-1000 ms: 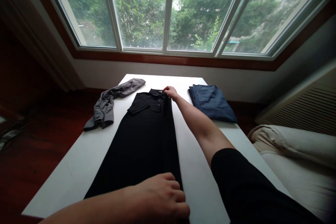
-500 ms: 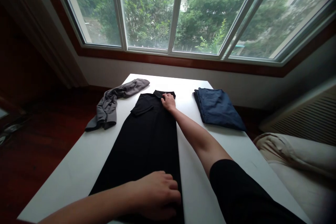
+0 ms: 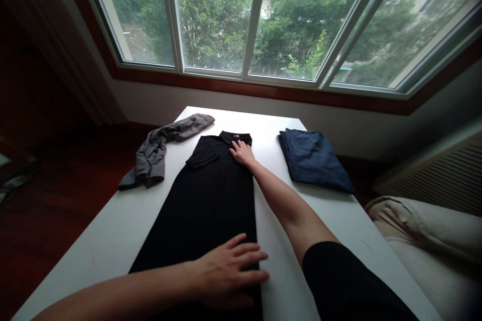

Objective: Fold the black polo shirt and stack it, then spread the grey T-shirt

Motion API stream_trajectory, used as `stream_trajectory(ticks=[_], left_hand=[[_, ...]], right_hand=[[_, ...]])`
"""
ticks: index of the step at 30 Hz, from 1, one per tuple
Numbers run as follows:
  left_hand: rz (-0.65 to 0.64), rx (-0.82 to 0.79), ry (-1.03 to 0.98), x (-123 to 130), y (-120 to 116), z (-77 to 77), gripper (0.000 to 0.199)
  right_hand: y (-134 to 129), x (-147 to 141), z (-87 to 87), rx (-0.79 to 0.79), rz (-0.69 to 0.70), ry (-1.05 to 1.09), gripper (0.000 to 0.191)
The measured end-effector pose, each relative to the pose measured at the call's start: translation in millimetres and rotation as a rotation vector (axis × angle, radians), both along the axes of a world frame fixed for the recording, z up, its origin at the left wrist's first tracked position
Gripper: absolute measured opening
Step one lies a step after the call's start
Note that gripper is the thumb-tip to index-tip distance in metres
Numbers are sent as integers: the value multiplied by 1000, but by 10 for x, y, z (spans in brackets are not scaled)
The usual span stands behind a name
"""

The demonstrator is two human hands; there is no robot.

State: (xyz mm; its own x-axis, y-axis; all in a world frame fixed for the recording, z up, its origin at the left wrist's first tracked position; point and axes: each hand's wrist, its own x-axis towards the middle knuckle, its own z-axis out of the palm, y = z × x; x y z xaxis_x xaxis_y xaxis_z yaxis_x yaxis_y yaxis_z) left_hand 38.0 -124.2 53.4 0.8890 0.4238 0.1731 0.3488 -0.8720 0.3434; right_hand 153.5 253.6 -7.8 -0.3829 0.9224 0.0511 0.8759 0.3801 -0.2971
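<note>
A black polo shirt [image 3: 205, 210] lies lengthwise on the white table [image 3: 98, 241], folded narrow, with its collar at the far end and one short sleeve laid across its left side. My right hand [image 3: 242, 153] rests just below the collar, fingers spread on the cloth. Over the near part of the shirt is my left hand [image 3: 233, 271], fingers apart and reaching past the shirt's right edge. My left forearm hides part of the lower end of the shirt.
A crumpled grey garment [image 3: 152, 155] lies on the table's left side. On the right sits a folded dark blue garment [image 3: 316, 160]. Beyond the table are a wall and a wide window [image 3: 211, 20]. Pale bedding [image 3: 433, 241] stands at the right.
My left hand has gone from curled to spread fingers. The right hand has let go of the collar, slid slightly toward me and flattened out.
</note>
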Motion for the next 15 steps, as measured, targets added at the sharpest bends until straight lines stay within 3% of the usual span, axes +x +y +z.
stream_trajectory(ticks=[3, 8, 11, 15], left_hand=[[304, 33, -60, -350, 384, 17, 50], [1011, 18, -44, -1208, 983, 61, 35], [1173, 10, 114, -1596, 991, 22, 42], [1243, 16, 210, -1810, 702, -73, 55]], right_hand=[[-97, -21, 17, 28, -16, -9, 62], [-427, -199, 78, 157, 81, 38, 52], [-544, -387, 153, 216, 201, 83, 44], [-503, -714, 265, 233, 234, 100, 35]])
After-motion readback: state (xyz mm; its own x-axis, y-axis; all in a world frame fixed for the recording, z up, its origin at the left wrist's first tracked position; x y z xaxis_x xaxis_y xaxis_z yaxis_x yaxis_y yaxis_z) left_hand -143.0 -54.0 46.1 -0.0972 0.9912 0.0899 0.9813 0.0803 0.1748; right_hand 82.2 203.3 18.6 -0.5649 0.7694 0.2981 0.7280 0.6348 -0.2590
